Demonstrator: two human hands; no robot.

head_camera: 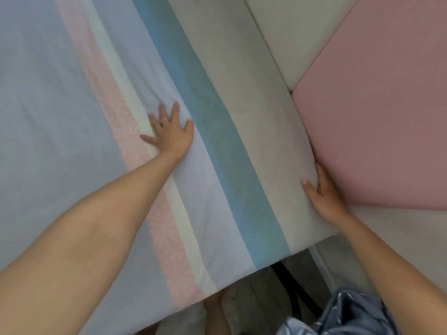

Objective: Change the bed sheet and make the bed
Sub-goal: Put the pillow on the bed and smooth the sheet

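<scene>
A striped bed sheet (72, 117) in pale blue, pink, cream, teal and grey covers the mattress and fills most of the view. My left hand (170, 132) lies flat on it with fingers spread, a ring on one finger. At the mattress's right corner my right hand (323, 193) holds the grey edge of the sheet, thumb on top and fingers hidden down the side between mattress and pink panel.
A padded pink panel (377, 117) and a cream panel (290, 32) stand against the bed's right side. Below the bed's near edge lie the floor, a dark strap (287, 276) and a crumpled blue-grey cloth (343, 315).
</scene>
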